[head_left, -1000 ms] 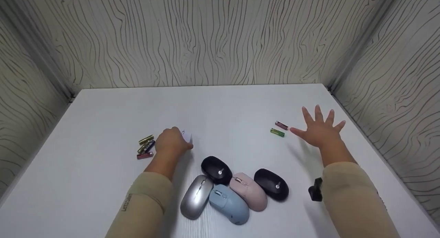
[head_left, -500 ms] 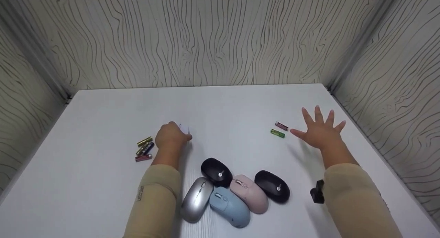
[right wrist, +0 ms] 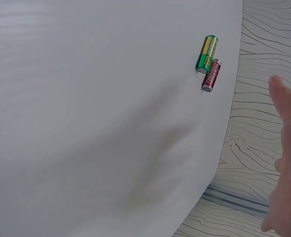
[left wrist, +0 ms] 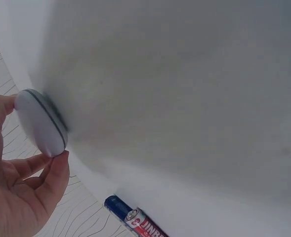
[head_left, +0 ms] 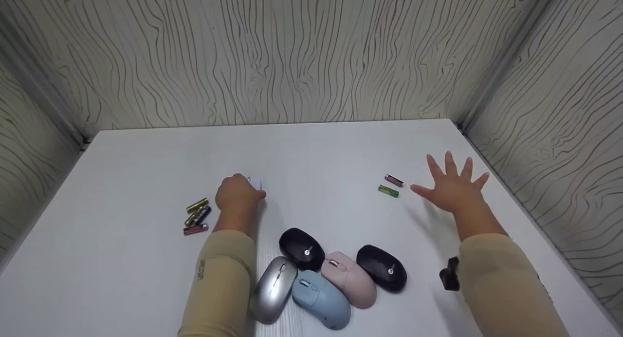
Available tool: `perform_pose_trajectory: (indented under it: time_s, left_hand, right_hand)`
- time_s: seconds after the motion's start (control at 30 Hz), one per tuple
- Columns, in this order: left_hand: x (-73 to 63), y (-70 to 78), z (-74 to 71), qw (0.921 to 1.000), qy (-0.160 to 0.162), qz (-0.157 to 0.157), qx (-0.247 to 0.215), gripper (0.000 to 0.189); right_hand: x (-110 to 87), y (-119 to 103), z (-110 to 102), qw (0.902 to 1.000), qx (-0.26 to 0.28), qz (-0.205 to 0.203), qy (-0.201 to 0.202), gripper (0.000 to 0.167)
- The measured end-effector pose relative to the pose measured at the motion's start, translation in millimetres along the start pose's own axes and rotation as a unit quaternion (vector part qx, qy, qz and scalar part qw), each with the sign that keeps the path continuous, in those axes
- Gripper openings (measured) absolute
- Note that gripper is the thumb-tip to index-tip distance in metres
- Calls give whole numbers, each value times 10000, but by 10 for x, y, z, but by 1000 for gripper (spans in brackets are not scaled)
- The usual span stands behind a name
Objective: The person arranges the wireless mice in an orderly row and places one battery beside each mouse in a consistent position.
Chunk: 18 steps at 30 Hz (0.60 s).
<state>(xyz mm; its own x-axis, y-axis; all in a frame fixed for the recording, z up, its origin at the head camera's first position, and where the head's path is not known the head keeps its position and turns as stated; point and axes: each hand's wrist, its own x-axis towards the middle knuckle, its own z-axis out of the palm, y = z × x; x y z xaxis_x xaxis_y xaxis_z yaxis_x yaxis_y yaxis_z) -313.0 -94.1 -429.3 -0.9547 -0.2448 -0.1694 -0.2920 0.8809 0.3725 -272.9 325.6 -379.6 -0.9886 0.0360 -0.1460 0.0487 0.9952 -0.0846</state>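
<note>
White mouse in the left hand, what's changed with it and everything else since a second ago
The left hand has moved the white mouse farther from the person, away from the other five mice. Nothing was newly gripped or let go. The right hand stays spread near two batteries. Those, the four batteries at left and the five mice lie as before; only the head view shifted slightly.

Red battery (left wrist: 150,228) — "JINB", the rest cut off.
</note>
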Motion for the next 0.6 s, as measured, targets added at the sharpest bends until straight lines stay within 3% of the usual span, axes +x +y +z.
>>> perform_pose_trajectory:
  time_s: [0.6]
  left_hand:
    - [117, 30, -6, 10000, -27, -48, -15, 57]
  right_hand:
    - [39, 68, 31, 10000, 2, 70, -59, 97]
